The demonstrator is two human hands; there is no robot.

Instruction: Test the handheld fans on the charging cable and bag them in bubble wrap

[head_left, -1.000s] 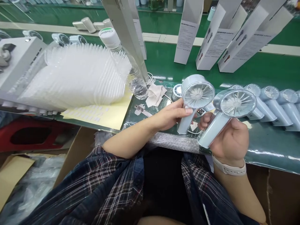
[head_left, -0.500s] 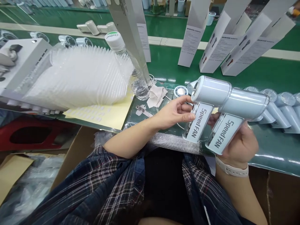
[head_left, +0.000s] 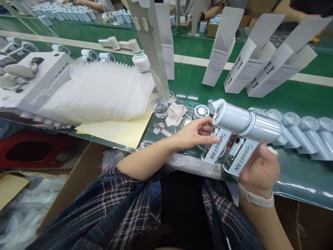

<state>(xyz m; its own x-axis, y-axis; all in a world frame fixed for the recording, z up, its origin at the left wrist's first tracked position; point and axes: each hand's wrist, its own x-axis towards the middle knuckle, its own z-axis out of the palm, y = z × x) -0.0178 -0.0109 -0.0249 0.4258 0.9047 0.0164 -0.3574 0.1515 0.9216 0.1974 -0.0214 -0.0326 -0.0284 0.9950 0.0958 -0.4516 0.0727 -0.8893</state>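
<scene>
Each of my hands holds a pale blue hand-held fan marked "SpeedFAN". My left hand (head_left: 194, 133) grips the handle of the left fan (head_left: 230, 119), whose round head points left. My right hand (head_left: 260, 170) wraps the handle of the right fan (head_left: 262, 130) from below. The two fans are pressed side by side, their heads nearly in line, above the near edge of the green bench (head_left: 299, 173). A pale watch strap (head_left: 256, 198) sits on my right wrist.
A row of several more blue fans (head_left: 299, 133) lies to the right. A stack of clear plastic trays (head_left: 101, 92), a water bottle (head_left: 153, 86), a yellow sheet (head_left: 122, 130) and a cloth (head_left: 175, 114) lie left. White cartons (head_left: 221, 45) stand on the conveyor behind. Cardboard boxes sit below.
A second ago the fans' grilles faced me; I turned both so their sides and lettering show, then brought them closer together. The view also shifted slightly down.
</scene>
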